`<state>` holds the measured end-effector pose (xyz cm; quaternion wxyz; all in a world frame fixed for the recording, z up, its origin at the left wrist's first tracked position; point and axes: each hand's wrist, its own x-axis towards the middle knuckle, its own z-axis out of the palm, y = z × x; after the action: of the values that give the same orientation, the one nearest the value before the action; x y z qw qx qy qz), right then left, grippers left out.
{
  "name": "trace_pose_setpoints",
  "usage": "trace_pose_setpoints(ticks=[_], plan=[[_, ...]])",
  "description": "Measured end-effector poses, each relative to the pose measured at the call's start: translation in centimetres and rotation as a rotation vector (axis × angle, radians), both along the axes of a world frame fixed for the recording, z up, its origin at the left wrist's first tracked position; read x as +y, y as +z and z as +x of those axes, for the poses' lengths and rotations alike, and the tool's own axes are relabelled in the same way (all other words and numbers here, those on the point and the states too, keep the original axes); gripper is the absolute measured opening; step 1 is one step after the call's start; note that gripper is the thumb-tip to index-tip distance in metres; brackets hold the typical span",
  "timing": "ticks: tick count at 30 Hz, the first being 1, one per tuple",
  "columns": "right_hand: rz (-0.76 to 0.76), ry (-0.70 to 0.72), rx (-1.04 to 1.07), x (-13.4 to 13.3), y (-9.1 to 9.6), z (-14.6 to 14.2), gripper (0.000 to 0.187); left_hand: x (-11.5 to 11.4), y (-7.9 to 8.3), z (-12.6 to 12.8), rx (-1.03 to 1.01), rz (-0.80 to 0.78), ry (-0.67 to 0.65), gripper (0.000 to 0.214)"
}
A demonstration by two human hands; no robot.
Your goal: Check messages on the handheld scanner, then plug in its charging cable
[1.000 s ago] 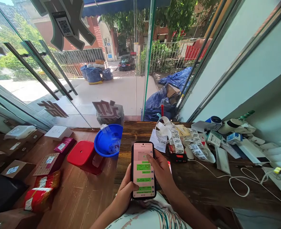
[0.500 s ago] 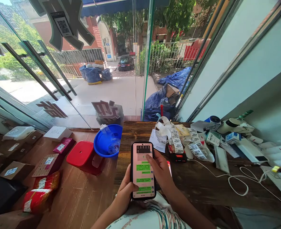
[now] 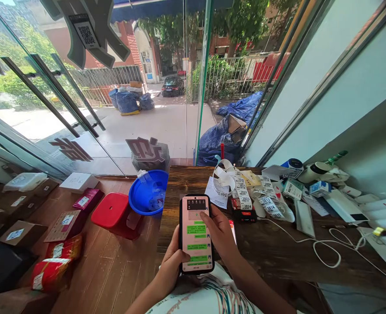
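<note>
A black-edged smartphone (image 3: 197, 244) is held upright above my lap at the table's edge. Its lit screen shows a chat with green message bubbles and a dark menu bar near the top. My left hand (image 3: 172, 257) wraps the phone's lower left side, thumb over the screen's edge. Around the right side is my right hand (image 3: 220, 231), its thumb on the upper part of the screen; its other fingers are hidden behind the phone. Partly behind my right hand lies another device with a red and white screen (image 3: 233, 231). Beyond it sits a label printer (image 3: 244, 215) with numbered label strips (image 3: 243, 192).
A dark wooden table (image 3: 271, 257) carries a white cable (image 3: 326, 261) and assorted small items at right. On the floor at left stand a red stool (image 3: 111, 209), a blue basin (image 3: 147, 192) and several parcels (image 3: 65, 224). A glass door (image 3: 114, 126) rises ahead.
</note>
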<state>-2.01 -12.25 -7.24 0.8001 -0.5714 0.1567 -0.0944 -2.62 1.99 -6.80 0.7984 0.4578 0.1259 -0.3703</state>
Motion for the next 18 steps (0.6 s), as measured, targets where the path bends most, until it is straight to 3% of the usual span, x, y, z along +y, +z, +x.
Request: trace_pose_setpoints(ticks=[11, 18], plan=[[-0.024, -0.025, 0.022, 0.1, 0.2, 0.0, 0.027, 0.2, -0.5, 0.0, -0.014, 0.003, -0.01, 0.105], [-0.105, -0.145, 0.102, -0.1, -1.5, -0.6, 0.034, 0.3, -1.7, 0.3, -0.01, -0.044, 0.059, 0.103]])
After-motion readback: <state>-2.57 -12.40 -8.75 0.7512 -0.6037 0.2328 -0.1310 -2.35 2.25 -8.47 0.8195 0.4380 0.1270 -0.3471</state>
